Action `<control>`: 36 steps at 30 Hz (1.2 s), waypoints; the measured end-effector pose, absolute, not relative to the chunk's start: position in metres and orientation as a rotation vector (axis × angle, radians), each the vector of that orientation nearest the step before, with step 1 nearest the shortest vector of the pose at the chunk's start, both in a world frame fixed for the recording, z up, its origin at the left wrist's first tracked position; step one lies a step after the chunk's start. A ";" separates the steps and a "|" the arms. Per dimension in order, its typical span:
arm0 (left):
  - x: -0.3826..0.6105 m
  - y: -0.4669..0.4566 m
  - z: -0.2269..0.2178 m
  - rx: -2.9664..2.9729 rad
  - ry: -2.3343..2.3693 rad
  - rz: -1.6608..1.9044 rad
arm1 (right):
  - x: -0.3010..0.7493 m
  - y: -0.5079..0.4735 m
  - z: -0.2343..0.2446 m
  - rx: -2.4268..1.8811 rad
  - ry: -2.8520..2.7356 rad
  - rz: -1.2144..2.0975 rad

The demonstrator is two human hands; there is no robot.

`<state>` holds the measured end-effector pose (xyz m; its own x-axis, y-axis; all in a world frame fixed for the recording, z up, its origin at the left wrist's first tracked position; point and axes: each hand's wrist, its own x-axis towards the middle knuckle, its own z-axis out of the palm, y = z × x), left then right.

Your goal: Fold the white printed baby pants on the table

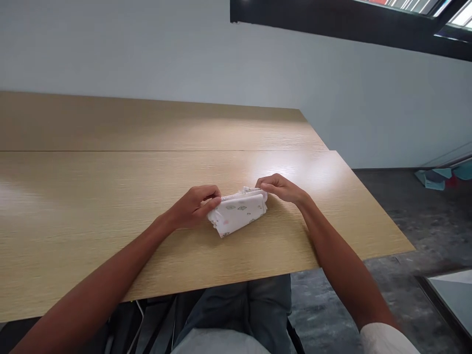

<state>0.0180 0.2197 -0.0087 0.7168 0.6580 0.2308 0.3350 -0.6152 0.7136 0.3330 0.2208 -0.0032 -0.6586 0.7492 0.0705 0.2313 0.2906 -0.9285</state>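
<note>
White folded cloth, soft fabric printed with small faint grey-green and pink motifs too tiny to identify, lies on a light wooden table with a visible grain. It sits on the nearer tabletop, right of the middle, about halfway between the front edge and the seam where a second, matching tabletop joins behind. The left hand is curled at the cloth's left end, thumb and bent fingers pinching the layers there; its fingertips are tucked against the fabric and partly hidden. The right hand is bent at the wrist over the cloth's far right corner, fingers pressed together and pinching the top edge, so that corner is covered. How many layers the bundle has cannot be made out. Both bare forearms reach in from the bottom of the view, the left one cut off at the lower left corner; a white sleeve shows at the right elbow, cropped by the frame. Below the table's front edge, grey trousers on the person's lap are partly seen, with dark chair parts beside them that are hard to read. Off the table's right edge lies a dark grey floor. Against the pale wall, teal and red objects are cropped and unclear. A black beam crosses the top right.
</note>
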 end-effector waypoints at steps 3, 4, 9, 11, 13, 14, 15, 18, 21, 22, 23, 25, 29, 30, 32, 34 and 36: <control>0.018 0.220 -0.008 2.276 0.769 0.660 | 0.335 0.220 -0.001 -0.862 -2.052 1.346; 0.018 0.220 -0.007 2.280 0.769 0.672 | 0.335 0.219 -0.001 -0.859 -2.044 1.347; 0.016 0.222 -0.008 2.316 0.775 0.708 | 0.336 0.222 -0.002 -0.886 -2.040 1.298; 0.008 0.228 -0.010 2.407 0.846 0.749 | 0.345 0.226 -0.004 -0.958 -1.971 1.167; -0.005 0.238 -0.011 2.464 0.996 0.844 | 0.362 0.231 -0.006 -1.068 -1.751 0.980; -0.011 0.243 -0.012 2.465 1.085 0.906 | 0.373 0.234 -0.007 -1.106 -1.602 0.898; -0.017 0.247 -0.012 2.454 1.163 0.962 | 0.383 0.236 -0.008 -1.118 -1.459 0.843; -0.023 0.253 -0.013 2.473 1.245 1.018 | 0.404 0.241 -0.010 -1.101 -1.238 0.854; -0.013 0.248 -0.018 2.554 1.107 0.888 | 0.398 0.241 -0.012 -1.169 -1.360 0.932; -0.008 0.245 -0.020 2.561 1.044 0.845 | 0.389 0.239 -0.012 -1.181 -1.450 0.945; -0.003 0.242 -0.022 2.555 0.986 0.818 | 0.379 0.236 -0.012 -1.166 -1.547 0.953; 0.007 0.236 -0.026 2.508 0.896 0.831 | 0.354 0.228 -0.008 -1.070 -1.750 0.952; 0.024 0.223 -0.021 2.415 0.672 0.889 | 0.305 0.200 0.011 -0.712 -2.118 1.025; 0.028 0.219 -0.016 2.402 0.592 0.871 | 0.296 0.192 0.018 -0.632 -2.159 1.066; 0.034 0.211 -0.002 2.366 0.460 0.841 | 0.283 0.178 0.036 -0.560 -2.166 1.094; 0.037 0.203 0.018 2.335 0.415 0.867 | 0.278 0.167 0.061 -0.578 -2.155 0.988; 0.038 0.195 0.040 2.317 0.412 0.904 | 0.278 0.155 0.095 -0.583 -2.146 0.820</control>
<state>0.0383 0.1950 0.0397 0.7182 0.4812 0.5026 0.0639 -0.7649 0.6410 0.2784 0.1550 0.0955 -0.6133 0.6235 0.4849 0.1413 0.6906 -0.7093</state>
